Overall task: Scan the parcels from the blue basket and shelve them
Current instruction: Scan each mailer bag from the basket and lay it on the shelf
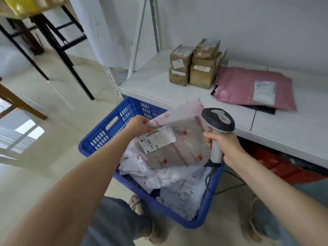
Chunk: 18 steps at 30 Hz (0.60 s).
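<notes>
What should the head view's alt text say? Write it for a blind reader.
The left hand pinches a translucent labelled parcel above the blue basket of parcels, while the right hand grips a barcode scanner beside it. Cardboard boxes and a pink mailer sit on the white shelf behind.

Both bare forearms extended forward, left grip [140, 124] pinching parcel [179, 153]; right grip [226, 145] curled round scanner [218, 119]

Basket [99, 139] stands before shelf [150, 86]; boxes [193, 66] left of mailer [248, 87].
</notes>
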Available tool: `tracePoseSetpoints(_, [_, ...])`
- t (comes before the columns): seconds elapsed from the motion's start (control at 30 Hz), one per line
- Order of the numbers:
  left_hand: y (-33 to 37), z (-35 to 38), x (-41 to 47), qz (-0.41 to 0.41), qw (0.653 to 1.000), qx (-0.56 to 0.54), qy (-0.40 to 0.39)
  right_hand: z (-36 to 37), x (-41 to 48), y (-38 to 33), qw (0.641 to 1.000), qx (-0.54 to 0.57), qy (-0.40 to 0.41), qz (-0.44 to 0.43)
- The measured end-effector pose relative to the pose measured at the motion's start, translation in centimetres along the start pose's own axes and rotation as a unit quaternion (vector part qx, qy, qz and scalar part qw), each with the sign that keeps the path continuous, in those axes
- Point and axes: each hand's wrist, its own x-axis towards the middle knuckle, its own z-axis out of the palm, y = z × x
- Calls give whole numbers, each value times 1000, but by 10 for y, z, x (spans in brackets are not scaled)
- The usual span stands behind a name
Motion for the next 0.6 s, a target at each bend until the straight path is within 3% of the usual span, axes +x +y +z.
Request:
tracePoseSetpoints(0.1, [28, -6, -15, 63, 997, 50, -17, 1, -15, -15, 999, -21, -9, -46])
tracePoseSetpoints(0.27, [65, -4, -31, 161, 984, 72, 20, 14, -34, -28, 988, -96, -19, -122])
tracePoseSetpoints(0.47, [94, -8, -47, 224, 973, 48, 6, 22, -26, -26, 974, -181, 29, -133])
tracePoseSetpoints(0.53, [99, -10, -51, 247, 966, 74, 26, 25, -24, -27, 969, -200, 66, -127])
tracePoseSetpoints(0.6, [99, -11, -56, 277, 947, 119, 108, 25, -20, -28, 972, -187, 89, -111])
